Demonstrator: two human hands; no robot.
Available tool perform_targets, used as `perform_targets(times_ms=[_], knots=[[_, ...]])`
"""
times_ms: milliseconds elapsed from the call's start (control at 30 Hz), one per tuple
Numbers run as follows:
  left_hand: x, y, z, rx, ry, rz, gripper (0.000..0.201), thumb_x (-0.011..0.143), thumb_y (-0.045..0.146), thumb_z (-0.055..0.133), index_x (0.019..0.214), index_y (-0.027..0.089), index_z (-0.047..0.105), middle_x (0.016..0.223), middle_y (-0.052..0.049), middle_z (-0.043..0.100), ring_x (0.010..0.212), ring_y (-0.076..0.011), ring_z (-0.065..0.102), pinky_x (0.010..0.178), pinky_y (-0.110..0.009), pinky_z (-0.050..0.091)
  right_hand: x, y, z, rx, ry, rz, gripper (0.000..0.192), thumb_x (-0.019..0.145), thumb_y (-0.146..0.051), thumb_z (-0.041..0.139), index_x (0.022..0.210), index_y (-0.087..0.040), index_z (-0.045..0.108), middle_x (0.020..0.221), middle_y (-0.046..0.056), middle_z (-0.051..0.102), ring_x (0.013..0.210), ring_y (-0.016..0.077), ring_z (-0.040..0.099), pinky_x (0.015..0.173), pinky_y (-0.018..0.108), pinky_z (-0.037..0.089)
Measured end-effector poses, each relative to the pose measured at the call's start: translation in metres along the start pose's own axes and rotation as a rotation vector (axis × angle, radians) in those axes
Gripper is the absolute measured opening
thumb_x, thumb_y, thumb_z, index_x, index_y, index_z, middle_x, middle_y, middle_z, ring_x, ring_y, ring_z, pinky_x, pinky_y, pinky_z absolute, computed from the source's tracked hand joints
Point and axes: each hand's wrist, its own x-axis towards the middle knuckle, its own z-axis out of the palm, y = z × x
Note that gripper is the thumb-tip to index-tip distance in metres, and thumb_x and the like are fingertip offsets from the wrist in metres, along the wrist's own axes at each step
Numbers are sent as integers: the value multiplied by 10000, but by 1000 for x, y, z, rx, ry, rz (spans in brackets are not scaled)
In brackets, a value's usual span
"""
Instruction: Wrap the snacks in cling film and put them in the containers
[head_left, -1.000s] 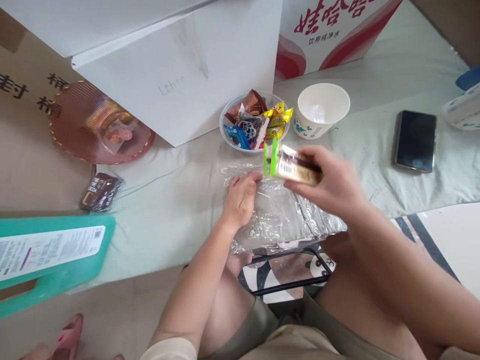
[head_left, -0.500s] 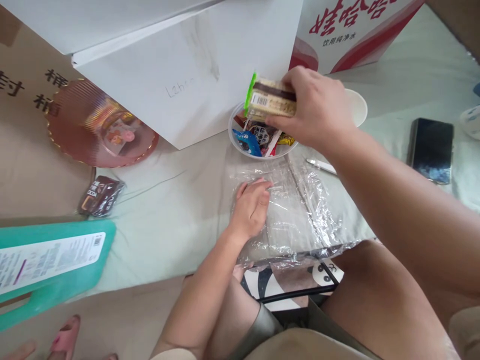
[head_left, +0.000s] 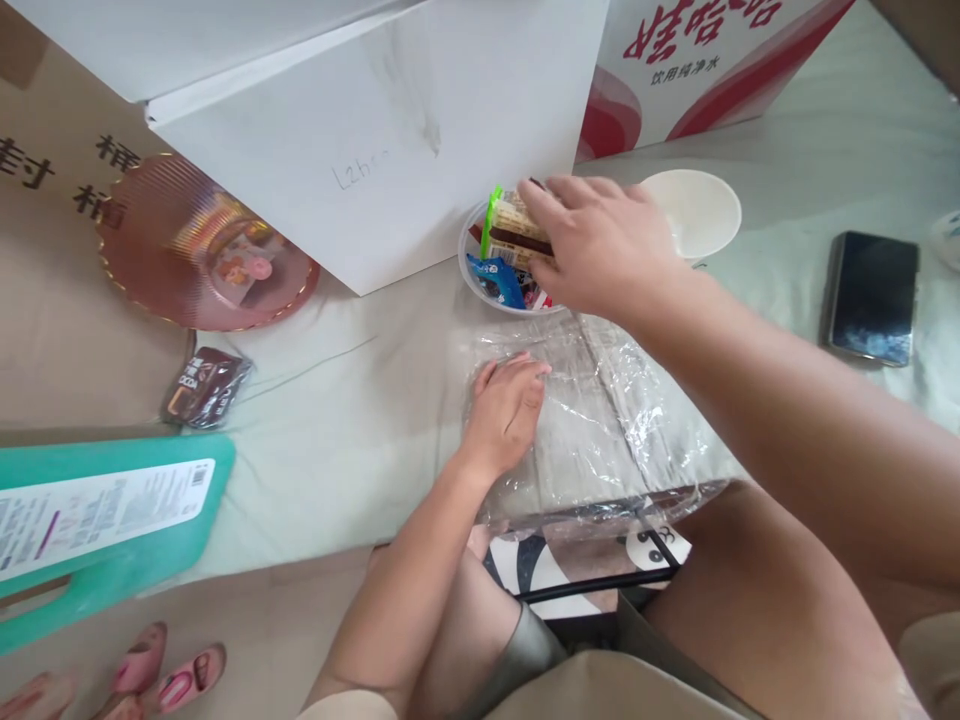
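My right hand (head_left: pixel 607 240) is over a clear round bowl (head_left: pixel 471 285) full of wrapped snacks. Thumb and fingers lie around a packaged layered cake (head_left: pixel 517 222) with a dark middle band and a green wrapper end; its right part is hidden by the hand. The cake rests low among the snacks, beside a blue wrapper (head_left: pixel 499 283). My left hand (head_left: pixel 506 415) lies with fingers extended on a crinkled clear plastic sheet or bag (head_left: pixel 577 420), spread on the pale cloth.
To the right are a white bowl (head_left: pixel 701 210) and a phone (head_left: pixel 874 297). White (head_left: pixel 450 110) and red-white boxes (head_left: pixel 697 75) stand behind. A ribbed pink plate (head_left: pixel 150 260), a brown snack pack (head_left: pixel 208 388) and a teal board (head_left: pixel 217 490) are leftward. Pink slippers (head_left: pixel 184 675) show below.
My right hand has lowered the packaged cake into the bowl of snacks. The left hand has stayed on the plastic.
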Motion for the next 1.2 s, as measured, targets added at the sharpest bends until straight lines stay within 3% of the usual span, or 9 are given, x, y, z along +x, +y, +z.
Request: perform_targets(times_ms=[167, 267, 400, 467, 533, 733, 933, 1100, 1200], knots=[[1, 0, 1, 12, 16, 4, 517, 1076, 428, 238, 1235, 232, 689, 1379, -61, 730, 1478, -213, 524, 1314, -482, 193, -7, 4, 19, -14, -100, -21, 732, 964, -419, 523, 1610, -143, 316, 1691, 212, 366, 1528, 503, 339, 1177, 752, 274], [1, 0, 1, 27, 12, 6, 500, 1082, 408, 243, 1229, 241, 690, 1382, -54, 729, 1480, -201, 520, 1315, -470, 197, -9, -1, 2, 9, -67, -11, 762, 919, -407, 606, 1600, -190, 343, 1699, 177, 369, 1562, 490, 301, 1220, 765, 222], [0, 1, 0, 42, -6, 22, 485, 1087, 412, 255, 1192, 259, 703, 1389, -46, 723, 1487, -209, 515, 1311, -502, 202, -46, -21, -41, 77, 108, 8, 533, 931, -288, 600, 1457, -231, 532, 1546, 165, 568, 1438, 370, 532, 1154, 565, 479], [0, 2, -1, 43, -13, 35, 478, 1090, 410, 264, 1169, 259, 710, 1385, -47, 724, 1482, -221, 522, 1304, -532, 213, -84, -29, -49, 158, 188, -46, 326, 951, -224, 562, 1266, -233, 645, 1200, 132, 761, 1131, 286, 724, 956, 451, 611], [0, 2, -2, 49, -11, 65, 462, 1089, 398, 283, 1154, 250, 716, 1362, -56, 736, 1461, -231, 546, 1291, -545, 251, -126, -33, -41, 321, 32, -126, 269, 951, -239, 600, 1213, -220, 655, 1107, 97, 788, 1045, 251, 759, 906, 408, 637], [9, -17, -8, 160, 211, 210, 263, 986, 307, 543, 1154, 194, 710, 1442, -116, 674, 1450, -258, 547, 1236, -481, 422, -198, -22, 0, 215, -369, -91, 480, 959, -264, 575, 1433, -193, 611, 1577, 135, 571, 1511, 402, 472, 1192, 678, 427], [17, -36, -17, 404, 312, 42, 400, 880, 186, 654, 1276, 211, 696, 1473, -114, 660, 1477, -323, 526, 1281, -552, 367, -201, -13, -13, 233, -345, -90, 478, 965, -308, 582, 1431, -209, 626, 1636, 138, 497, 1570, 404, 374, 1237, 700, 332], [16, -44, -27, 447, 403, 97, 449, 851, 158, 674, 1288, 262, 676, 1518, -71, 623, 1522, -304, 476, 1306, -516, 353, -216, -12, -43, 362, -354, -233, 444, 904, -480, 704, 1282, -251, 667, 1590, 117, 560, 1567, 411, 378, 1256, 693, 304], [15, -52, -30, 470, 408, 102, 423, 843, 163, 687, 1251, 276, 673, 1499, -66, 630, 1500, -312, 501, 1281, -535, 396, -225, -15, -45, 233, -401, -217, 211, 904, -296, 705, 1108, -244, 713, 1588, 121, 559, 1539, 467, 399, 1205, 744, 338]])
